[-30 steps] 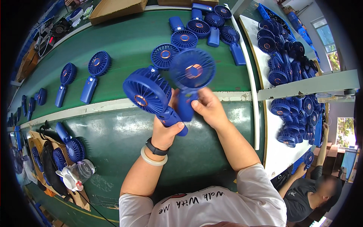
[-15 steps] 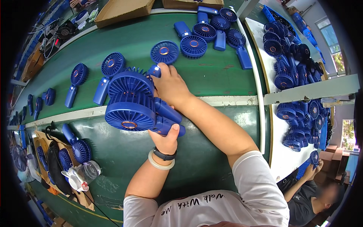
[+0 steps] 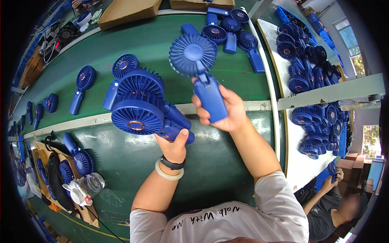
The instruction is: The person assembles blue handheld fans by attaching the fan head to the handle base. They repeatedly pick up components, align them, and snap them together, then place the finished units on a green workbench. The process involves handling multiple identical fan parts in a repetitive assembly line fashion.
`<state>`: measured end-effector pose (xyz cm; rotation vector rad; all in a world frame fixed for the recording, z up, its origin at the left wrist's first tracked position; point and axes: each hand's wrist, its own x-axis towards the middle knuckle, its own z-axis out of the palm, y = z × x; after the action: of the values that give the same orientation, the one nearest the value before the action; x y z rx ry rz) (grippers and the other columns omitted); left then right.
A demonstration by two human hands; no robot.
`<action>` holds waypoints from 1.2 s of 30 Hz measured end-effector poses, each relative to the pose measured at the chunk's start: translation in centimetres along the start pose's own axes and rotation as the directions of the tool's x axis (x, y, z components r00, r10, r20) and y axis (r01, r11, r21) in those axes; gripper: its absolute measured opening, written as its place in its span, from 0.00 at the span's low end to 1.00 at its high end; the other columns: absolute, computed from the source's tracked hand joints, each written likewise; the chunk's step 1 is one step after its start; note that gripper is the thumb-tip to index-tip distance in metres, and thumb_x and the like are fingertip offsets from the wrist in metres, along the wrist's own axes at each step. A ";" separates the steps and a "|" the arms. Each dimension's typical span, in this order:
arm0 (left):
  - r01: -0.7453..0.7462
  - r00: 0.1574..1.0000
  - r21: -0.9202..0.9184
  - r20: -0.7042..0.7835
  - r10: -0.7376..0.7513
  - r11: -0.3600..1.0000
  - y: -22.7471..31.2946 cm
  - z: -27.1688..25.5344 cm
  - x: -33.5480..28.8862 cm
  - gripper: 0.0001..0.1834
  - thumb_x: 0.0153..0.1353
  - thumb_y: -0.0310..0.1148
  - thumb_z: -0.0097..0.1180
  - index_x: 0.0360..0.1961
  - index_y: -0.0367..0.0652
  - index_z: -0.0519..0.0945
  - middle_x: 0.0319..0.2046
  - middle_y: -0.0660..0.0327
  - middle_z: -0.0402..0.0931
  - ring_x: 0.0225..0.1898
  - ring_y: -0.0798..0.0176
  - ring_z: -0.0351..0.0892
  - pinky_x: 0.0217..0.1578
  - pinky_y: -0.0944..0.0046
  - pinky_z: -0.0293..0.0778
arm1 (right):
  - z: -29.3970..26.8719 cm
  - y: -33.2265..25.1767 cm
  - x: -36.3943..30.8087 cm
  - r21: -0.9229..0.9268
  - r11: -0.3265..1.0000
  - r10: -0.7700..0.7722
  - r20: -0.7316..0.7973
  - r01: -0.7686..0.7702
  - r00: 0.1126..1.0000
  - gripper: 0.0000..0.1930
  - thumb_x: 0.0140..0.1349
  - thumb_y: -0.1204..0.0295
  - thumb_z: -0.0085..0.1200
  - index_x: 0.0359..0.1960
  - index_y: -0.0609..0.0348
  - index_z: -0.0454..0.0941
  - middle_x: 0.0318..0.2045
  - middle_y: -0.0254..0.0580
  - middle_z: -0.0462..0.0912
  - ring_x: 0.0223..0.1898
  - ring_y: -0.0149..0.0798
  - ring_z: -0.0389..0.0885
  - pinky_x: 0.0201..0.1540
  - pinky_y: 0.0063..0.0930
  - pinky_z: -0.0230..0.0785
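Note:
My left hand (image 3: 173, 148) is closed around the handles of blue handheld fans (image 3: 137, 116), at least two, stacked with their round heads together over the near edge of the green belt. My right hand (image 3: 231, 108) grips the handle of another handheld fan (image 3: 193, 53). That fan is upright, its smooth back hub facing me, raised above the belt. Behind the stack, partly hidden by it, lies a fan (image 3: 125, 65) on the belt. Farther left on the belt is one more fan (image 3: 86, 77).
The green belt (image 3: 158, 34) runs across, with several fans at its far right end. Cardboard boxes (image 3: 129, 13) stand behind it. On the right, a white table (image 3: 298, 172) bears many fans; a co-worker (image 3: 330, 202) sits beside it. A clear jar (image 3: 95, 183) stands at left.
My right hand has lifted a fan off the belt, moved right and toward me, and turned its back into view. The left hand's stack has shifted only slightly.

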<state>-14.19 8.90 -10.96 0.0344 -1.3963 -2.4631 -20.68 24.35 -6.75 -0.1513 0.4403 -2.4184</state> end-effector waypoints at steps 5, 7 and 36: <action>0.068 0.996 -0.025 0.061 -0.067 0.997 -0.4 -0.1 0.0 0.42 0.44 0.31 0.63 0.59 0.37 0.55 0.51 0.52 0.64 0.49 0.54 0.70 0.51 0.54 0.69 | 0.6 0.9 -4.1 0.054 0.998 -0.019 0.055 0.016 0.998 0.32 0.65 0.46 0.32 0.64 0.53 0.51 0.40 0.54 0.70 0.27 0.38 0.70 0.25 0.29 0.62; 0.072 0.995 -0.018 0.070 -0.071 0.997 -0.4 -0.1 0.0 0.42 0.43 0.31 0.64 0.59 0.37 0.55 0.50 0.52 0.64 0.49 0.54 0.71 0.51 0.54 0.69 | 0.3 1.0 -4.2 -0.040 0.998 -0.052 0.065 0.055 0.997 0.31 0.65 0.46 0.32 0.63 0.55 0.55 0.41 0.53 0.71 0.26 0.40 0.70 0.25 0.31 0.62; 0.414 0.888 -0.239 0.318 -0.331 0.878 0.5 0.2 0.7 0.44 0.39 0.34 0.61 0.61 0.43 0.56 0.50 0.51 0.65 0.48 0.50 0.73 0.47 0.53 0.72 | -0.4 0.3 -4.1 -0.755 0.629 -0.499 -0.207 0.187 0.842 0.22 0.58 0.78 0.51 0.55 0.64 0.63 0.45 0.38 0.74 0.46 0.29 0.74 0.50 0.25 0.66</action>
<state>-14.73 8.64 -10.31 -0.1111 -1.1794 -3.0875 -17.36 26.84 -7.22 -0.0724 1.6996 -2.5071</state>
